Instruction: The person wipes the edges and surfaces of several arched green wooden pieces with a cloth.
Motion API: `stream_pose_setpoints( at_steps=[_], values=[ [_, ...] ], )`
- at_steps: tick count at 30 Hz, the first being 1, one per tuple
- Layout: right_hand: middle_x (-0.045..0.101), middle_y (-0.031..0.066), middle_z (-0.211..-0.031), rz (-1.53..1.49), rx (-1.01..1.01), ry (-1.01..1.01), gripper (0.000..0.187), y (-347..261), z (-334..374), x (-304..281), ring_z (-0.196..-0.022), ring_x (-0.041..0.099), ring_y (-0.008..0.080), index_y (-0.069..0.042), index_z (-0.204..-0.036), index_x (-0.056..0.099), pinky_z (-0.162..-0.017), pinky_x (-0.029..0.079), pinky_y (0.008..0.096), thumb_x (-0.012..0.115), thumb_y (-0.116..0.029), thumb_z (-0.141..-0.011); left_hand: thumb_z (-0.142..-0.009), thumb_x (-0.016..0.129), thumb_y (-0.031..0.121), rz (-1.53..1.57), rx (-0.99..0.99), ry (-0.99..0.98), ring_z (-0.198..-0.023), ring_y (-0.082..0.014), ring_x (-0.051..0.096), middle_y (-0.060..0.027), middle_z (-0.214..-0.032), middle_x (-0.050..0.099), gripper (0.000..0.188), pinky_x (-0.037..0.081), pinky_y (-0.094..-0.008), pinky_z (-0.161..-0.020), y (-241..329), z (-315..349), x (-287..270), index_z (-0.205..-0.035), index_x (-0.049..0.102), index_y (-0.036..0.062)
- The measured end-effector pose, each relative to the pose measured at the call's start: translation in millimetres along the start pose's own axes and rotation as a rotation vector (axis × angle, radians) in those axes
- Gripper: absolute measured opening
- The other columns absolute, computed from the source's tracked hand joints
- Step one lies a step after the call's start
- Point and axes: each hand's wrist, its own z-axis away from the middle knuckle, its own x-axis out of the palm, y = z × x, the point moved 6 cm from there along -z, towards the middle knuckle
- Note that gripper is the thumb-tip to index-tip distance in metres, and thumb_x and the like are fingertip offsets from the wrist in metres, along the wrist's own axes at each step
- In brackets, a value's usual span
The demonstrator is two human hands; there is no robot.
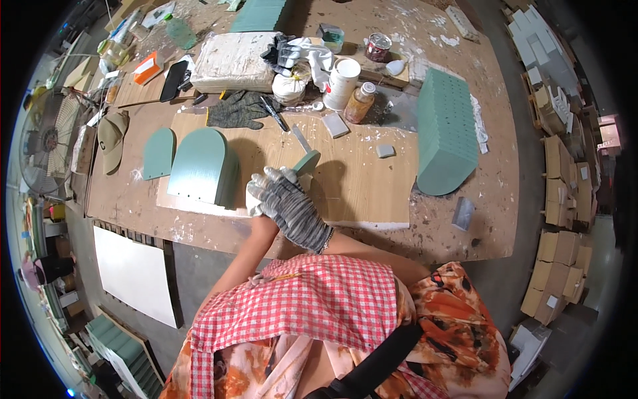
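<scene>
**Steady hands on one green board**

Head view: over the counter (372, 241), a green board (308, 162) juts past the right hand (291, 207); its bent fingers cover the left hand (255, 201), so I cannot tell which grips. Edge support seems best (faces may mark). Counted: two arches (201, 163) left, one stack (446, 133) right.

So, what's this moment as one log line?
right hand: gloved, overlapping left hand; green piece: at hands, grip hidden; green stack: at right

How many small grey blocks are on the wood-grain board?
2: one block left of the amber bottle, the other block farther right, toward the large green stack. The right hand hides part of the board, so more may be there.
</scene>
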Motion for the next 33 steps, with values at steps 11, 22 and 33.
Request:
stream_pose_setpoints(
  at_steps=[11,22,33],
  values=[
    [0.042,0.0124,-0.138,0.134,-0.134,-0.140,0.043,-12.8,-7.6,7.6,-0.130,0.036,0.0265,-0.014,-0.132,0.045,-0.110,0.018,0.0469,0.046,-0.021,-0.089,-0.073,0.062,-0.003,-0.299,0.208,0.030,-0.091,-0.0312,0.060,-0.0167,-0.110,0.057,0.038,0.049,-0.0357,-0.075,-24.6,22.0,-6.2,-0.110,0.056,-0.0010],
    [0.048,0.0088,-0.131,0.384,-0.105,-0.172,0.037,0.4,-0.5,24.4,-0.126,0.040,0.0249,-0.015,-0.124,0.051,-0.108,0.022,0.0425,0.043,-0.024,-0.089,-0.070,0.050,-0.009,-0.241,0.134,-0.006,-0.097,-0.0237,0.057,-0.0157,-0.113,0.055,0.046,0.046,-0.0311,-0.084,-44.1,30.2,-6.5,-0.116,0.051,-0.0027],
    [0.055,0.0013,-0.077,-1.025,1.010,0.264,0.024,179.7,61.1,38.5,-0.074,0.051,0.0108,-0.006,-0.094,0.058,-0.067,0.045,0.0253,0.046,-0.027,-0.095,-0.076,0.055,-0.016,0.545,-0.354,-0.133,-0.084,-0.0135,0.056,-0.0056,-0.083,0.054,0.023,0.048,-0.0310,-0.088,-17.6,8.0,-1.7,-0.080,0.041,0.0020]
  ],
)
